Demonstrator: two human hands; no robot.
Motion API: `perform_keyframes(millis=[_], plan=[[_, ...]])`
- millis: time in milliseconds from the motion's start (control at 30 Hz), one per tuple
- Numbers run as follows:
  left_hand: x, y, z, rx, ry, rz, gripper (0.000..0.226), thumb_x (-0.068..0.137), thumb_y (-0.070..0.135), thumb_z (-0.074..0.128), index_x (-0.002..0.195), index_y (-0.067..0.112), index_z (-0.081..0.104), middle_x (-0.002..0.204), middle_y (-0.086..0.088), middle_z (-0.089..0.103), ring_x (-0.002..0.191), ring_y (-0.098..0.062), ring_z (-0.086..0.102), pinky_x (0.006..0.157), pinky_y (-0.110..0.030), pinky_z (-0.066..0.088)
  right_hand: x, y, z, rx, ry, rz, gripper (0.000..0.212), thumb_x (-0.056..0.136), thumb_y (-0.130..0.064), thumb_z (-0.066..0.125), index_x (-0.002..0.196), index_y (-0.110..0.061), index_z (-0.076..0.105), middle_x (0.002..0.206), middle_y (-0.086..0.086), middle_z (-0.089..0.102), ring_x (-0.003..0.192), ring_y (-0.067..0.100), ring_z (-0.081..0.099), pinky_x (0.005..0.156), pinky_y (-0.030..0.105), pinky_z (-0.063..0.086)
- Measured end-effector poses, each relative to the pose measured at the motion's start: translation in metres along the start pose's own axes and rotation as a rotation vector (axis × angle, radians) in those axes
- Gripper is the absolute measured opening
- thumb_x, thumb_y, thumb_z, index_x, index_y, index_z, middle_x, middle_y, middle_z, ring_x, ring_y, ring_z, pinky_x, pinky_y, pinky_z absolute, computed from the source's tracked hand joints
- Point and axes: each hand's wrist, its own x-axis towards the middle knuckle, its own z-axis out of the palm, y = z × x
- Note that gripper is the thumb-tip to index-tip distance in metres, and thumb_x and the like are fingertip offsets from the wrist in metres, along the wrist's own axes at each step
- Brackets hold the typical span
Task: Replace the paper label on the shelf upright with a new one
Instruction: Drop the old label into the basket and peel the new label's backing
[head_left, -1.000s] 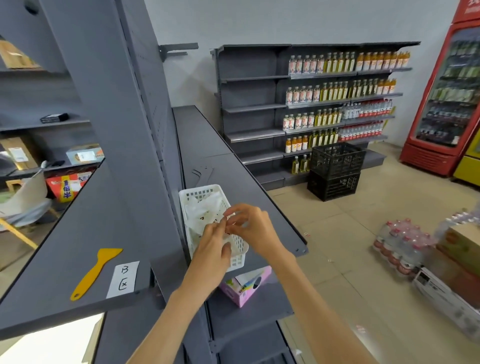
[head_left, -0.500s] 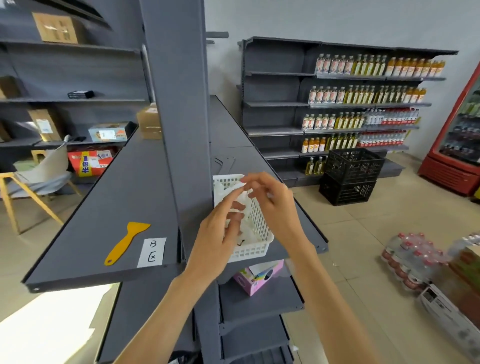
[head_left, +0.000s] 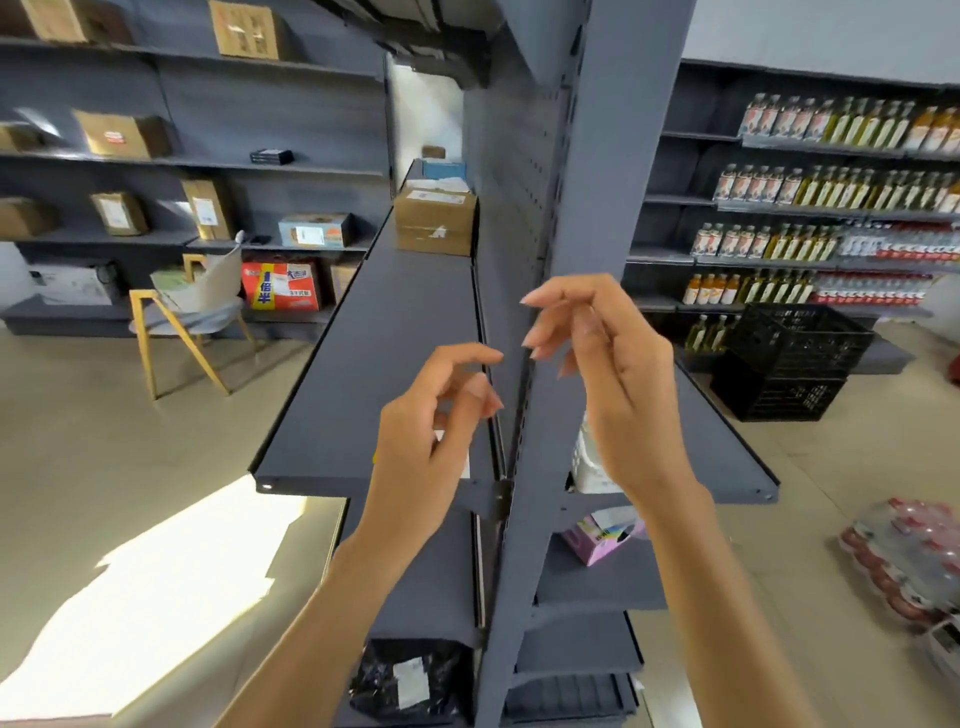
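The grey shelf upright (head_left: 615, 156) rises straight ahead, and I see no paper label on its visible face. My left hand (head_left: 428, 436) is raised just left of it, fingers loosely curled and apart, with nothing visible in them. My right hand (head_left: 610, 379) is held up in front of the upright, fingers spread, also holding nothing that I can make out. A white paper label (head_left: 464, 460) lies on the left shelf board (head_left: 363, 364), mostly hidden behind my left hand. The white basket (head_left: 587, 467) on the right shelf shows only partly behind my right wrist.
A cardboard box (head_left: 435, 221) stands further back on the left shelf board. A pink tissue box (head_left: 597, 540) sits one shelf below on the right. Black crates (head_left: 789, 358) and packs of bottles (head_left: 904, 556) stand on the floor to the right, a chair (head_left: 192, 312) to the left.
Both hands have come up out of the white basket and moved apart in front of the upright. The view has swung left and upward, so the upright now fills the centre.
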Motion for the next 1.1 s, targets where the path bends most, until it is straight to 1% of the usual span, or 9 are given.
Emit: perform_keyframes(millis=[100, 267, 333, 433, 533, 633, 767, 900, 1100], plan=[[-0.010, -0.024, -0.026, 0.063, -0.020, -0.046, 0.022, 0.102, 0.015, 0.047, 0.116, 0.023, 0.061, 0.082, 0.005, 0.068, 0.087, -0.016, 0.069, 0.075, -0.034, 0.056, -0.006, 0.003, 0.030, -0.022, -0.108, 0.058, 0.037, 0.105, 0.005, 0.033, 0.117, -0.013, 0.062, 0.100, 0.001, 0.068, 0.087, 0.020, 0.067, 0.072, 0.026, 0.055], [-0.024, -0.061, -0.050, 0.184, -0.063, -0.128, 0.035, 0.099, 0.003, 0.046, 0.119, 0.026, 0.063, 0.085, 0.004, 0.067, 0.087, -0.009, 0.066, 0.069, -0.013, 0.046, -0.017, 0.028, 0.068, -0.082, -0.241, 0.217, 0.039, 0.105, 0.000, 0.031, 0.127, -0.019, 0.057, 0.118, -0.004, 0.062, 0.099, 0.015, 0.066, 0.085, 0.026, 0.055], [-0.027, -0.073, -0.054, 0.204, -0.068, -0.165, 0.038, 0.097, 0.003, 0.048, 0.120, 0.030, 0.062, 0.084, 0.005, 0.067, 0.086, -0.009, 0.066, 0.069, -0.014, 0.047, -0.022, 0.040, 0.078, -0.122, -0.294, 0.294, 0.043, 0.104, 0.002, 0.031, 0.133, -0.020, 0.053, 0.124, -0.003, 0.060, 0.104, 0.010, 0.064, 0.089, 0.021, 0.052], [-0.028, -0.090, -0.057, 0.249, -0.093, -0.211, 0.044, 0.095, 0.003, 0.049, 0.121, 0.037, 0.059, 0.086, 0.007, 0.067, 0.085, -0.012, 0.066, 0.073, -0.026, 0.053, -0.032, 0.057, 0.089, -0.190, -0.369, 0.409, 0.047, 0.104, 0.002, 0.031, 0.142, -0.022, 0.045, 0.137, 0.000, 0.056, 0.120, 0.007, 0.055, 0.098, 0.007, 0.040], [-0.029, -0.110, -0.055, 0.320, -0.130, -0.196, 0.042, 0.096, 0.007, 0.051, 0.126, 0.036, 0.059, 0.092, 0.011, 0.065, 0.085, -0.012, 0.063, 0.075, -0.031, 0.054, -0.046, 0.073, 0.099, -0.274, -0.457, 0.509, 0.051, 0.103, -0.001, 0.038, 0.149, -0.023, 0.035, 0.149, 0.002, 0.048, 0.136, 0.015, 0.044, 0.108, 0.022, 0.036], [-0.026, -0.130, -0.049, 0.406, -0.154, -0.180, 0.037, 0.095, 0.011, 0.055, 0.124, 0.032, 0.062, 0.102, 0.007, 0.064, 0.088, -0.016, 0.061, 0.074, -0.038, 0.055, -0.063, 0.086, 0.110, -0.406, -0.541, 0.553, 0.062, 0.101, -0.010, 0.053, 0.155, -0.017, 0.023, 0.152, 0.011, 0.041, 0.142, 0.026, 0.037, 0.112, 0.035, 0.034], [-0.022, -0.148, -0.040, 0.767, -0.170, -0.014, 0.038, 0.084, 0.015, 0.071, 0.120, 0.026, 0.069, 0.113, 0.003, 0.069, 0.101, -0.028, 0.058, 0.074, -0.035, 0.044, -0.080, 0.095, 0.119, -0.552, -0.573, 0.536, 0.076, 0.098, -0.021, 0.061, 0.157, -0.014, 0.014, 0.162, 0.012, 0.026, 0.153, 0.027, 0.016, 0.120, 0.036, 0.021], [-0.021, -0.163, -0.036, 0.908, -0.144, 0.076, 0.033, 0.080, 0.026, 0.076, 0.113, 0.027, 0.072, 0.112, 0.003, 0.068, 0.107, -0.025, 0.052, 0.075, -0.035, 0.029, -0.089, 0.105, 0.122, -0.593, -0.545, 0.496, 0.080, 0.096, -0.019, 0.064, 0.157, -0.016, 0.014, 0.158, 0.013, 0.033, 0.152, 0.027, 0.021, 0.119, 0.036, 0.024], [-0.026, -0.168, -0.031, 0.995, -0.259, 0.060, 0.040, 0.074, 0.044, 0.077, 0.110, 0.030, 0.071, 0.120, 0.004, 0.066, 0.117, -0.031, 0.055, 0.081, -0.045, 0.035, -0.094, 0.115, 0.124, -0.543, -0.441, 0.447, 0.077, 0.091, -0.011, 0.070, 0.154, -0.017, 0.026, 0.146, 0.011, 0.051, 0.138, 0.025, 0.047, 0.112, 0.040, 0.041]])
